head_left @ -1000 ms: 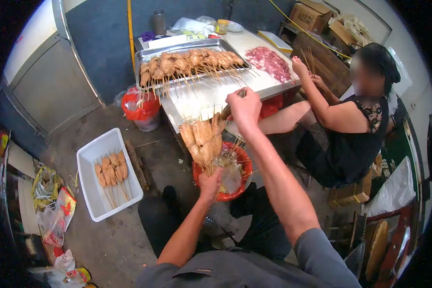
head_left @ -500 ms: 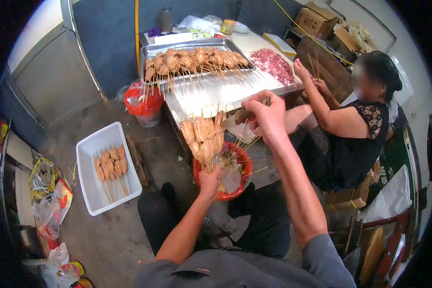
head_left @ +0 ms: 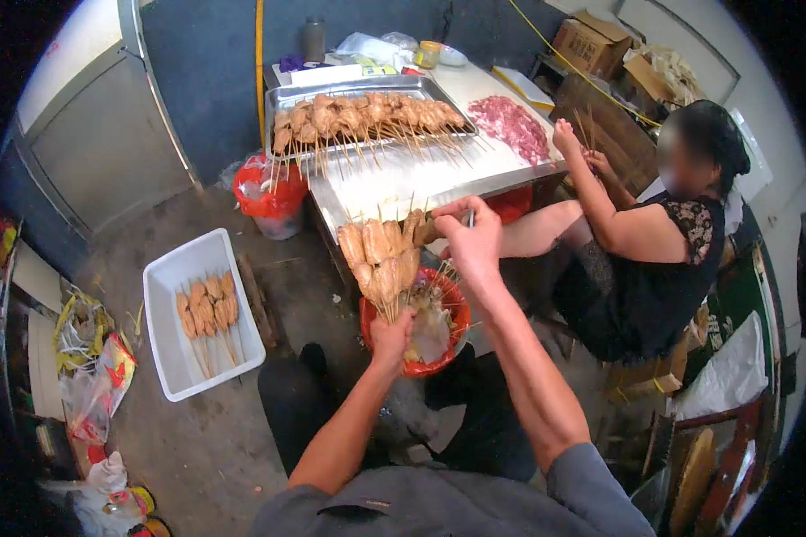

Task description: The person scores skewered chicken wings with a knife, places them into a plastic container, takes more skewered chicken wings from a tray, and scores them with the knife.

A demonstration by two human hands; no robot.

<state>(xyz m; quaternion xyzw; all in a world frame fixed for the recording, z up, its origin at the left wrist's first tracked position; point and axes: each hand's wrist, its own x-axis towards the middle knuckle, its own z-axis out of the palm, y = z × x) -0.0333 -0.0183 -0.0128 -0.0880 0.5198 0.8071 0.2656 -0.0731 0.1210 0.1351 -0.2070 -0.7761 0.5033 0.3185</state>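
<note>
My left hand [head_left: 390,333] is wrapped round the sticks of a bunch of skewered meat [head_left: 382,259], held upright over the near edge of the steel table [head_left: 394,183]. Just right of the meat's top, my right hand [head_left: 471,234] is pinched round a thin brush-like tool [head_left: 428,231], whose dark end touches or nearly touches the meat; its details are too small to tell. Below the skewers stands a red-lined bucket [head_left: 462,313] with scraps and sticks in it. A metal tray [head_left: 430,87] piled with skewered meat [head_left: 358,116] lies on the table.
A white tub [head_left: 159,309] with several skewers is on the floor at left. Another red-lined bucket [head_left: 273,197] stands by the table. Raw red meat [head_left: 510,125] lies on the tabletop. At right sits a person [head_left: 658,233] with thin sticks in hand. Cardboard boxes [head_left: 591,43] are behind.
My right hand swung out to the right and has come back left, down to the top of the skewers. My left hand has kept its hold on the bunch.
</note>
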